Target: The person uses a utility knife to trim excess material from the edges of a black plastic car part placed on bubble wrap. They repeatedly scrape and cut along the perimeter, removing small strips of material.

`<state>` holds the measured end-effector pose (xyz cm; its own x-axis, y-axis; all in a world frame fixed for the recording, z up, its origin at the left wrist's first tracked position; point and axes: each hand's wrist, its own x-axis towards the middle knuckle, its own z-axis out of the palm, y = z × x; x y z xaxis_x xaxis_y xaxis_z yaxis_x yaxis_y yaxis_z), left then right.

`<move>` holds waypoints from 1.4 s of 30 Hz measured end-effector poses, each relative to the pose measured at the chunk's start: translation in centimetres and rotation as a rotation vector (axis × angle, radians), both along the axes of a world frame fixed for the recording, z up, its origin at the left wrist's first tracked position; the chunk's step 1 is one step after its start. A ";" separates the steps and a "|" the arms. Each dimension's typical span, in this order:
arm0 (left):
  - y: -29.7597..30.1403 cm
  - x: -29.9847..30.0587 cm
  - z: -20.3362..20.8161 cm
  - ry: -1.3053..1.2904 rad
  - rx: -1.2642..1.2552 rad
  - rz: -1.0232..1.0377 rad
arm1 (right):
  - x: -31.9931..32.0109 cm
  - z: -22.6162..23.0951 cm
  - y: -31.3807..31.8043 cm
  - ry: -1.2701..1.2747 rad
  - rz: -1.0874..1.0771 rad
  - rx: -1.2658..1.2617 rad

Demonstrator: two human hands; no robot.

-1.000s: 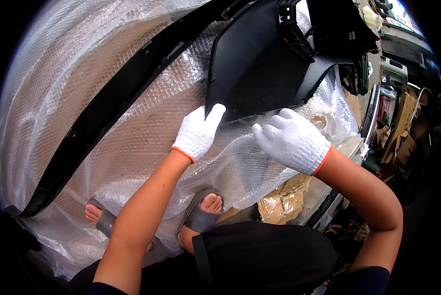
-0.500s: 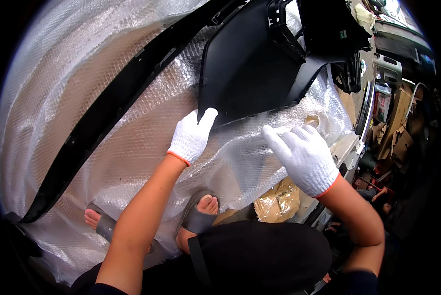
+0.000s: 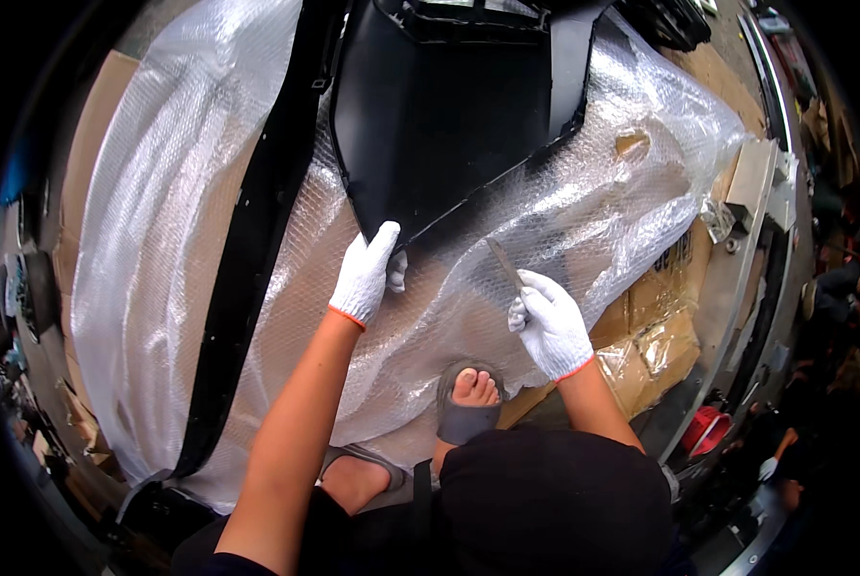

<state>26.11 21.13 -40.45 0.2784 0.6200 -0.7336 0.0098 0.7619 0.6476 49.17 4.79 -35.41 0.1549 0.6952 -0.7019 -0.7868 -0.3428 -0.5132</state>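
A large black plastic panel, like a car bumper (image 3: 440,125), lies on bubble wrap (image 3: 401,317). My left hand (image 3: 365,274), in a white knit glove with an orange cuff, grips its near corner, thumb on top and fingers curled underneath. To the right, my right hand (image 3: 547,322), gloved the same way, is closed on a thin, narrow blade (image 3: 503,263), probably a knife. The blade slants up and left toward the panel's edge, apart from it. How far the handle extends is hidden in the glove.
A long black strip (image 3: 257,211) of the part runs down the left side. Cardboard (image 3: 656,350) under plastic film lies at right, beside a metal rail (image 3: 737,288). My sandalled foot (image 3: 473,403) stands on the bubble wrap. Another person (image 3: 774,470) appears at the far right.
The view has swung, shifting the panel left and upright. My right hand has turned and drawn down, and the blade now shows in it. My left hand keeps hold of the panel's corner.
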 end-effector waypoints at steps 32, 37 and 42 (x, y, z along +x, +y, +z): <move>2.9 -14.3 10.0 0.842 1.332 -1.103 | 2.2 -5.5 1.0 0.310 -0.136 0.265; 3.2 -21.3 11.5 0.919 1.369 -1.009 | 1.7 -6.8 1.0 0.221 -0.082 0.105; 7.2 -24.7 10.5 0.883 0.343 -0.715 | 1.2 -7.1 1.6 0.171 -0.081 -0.068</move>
<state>1.39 28.32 -29.99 0.1222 0.7308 -0.6716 0.9084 0.1903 0.3724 50.35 6.43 -42.51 0.0829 0.6358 -0.7674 -0.8867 -0.3043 -0.3480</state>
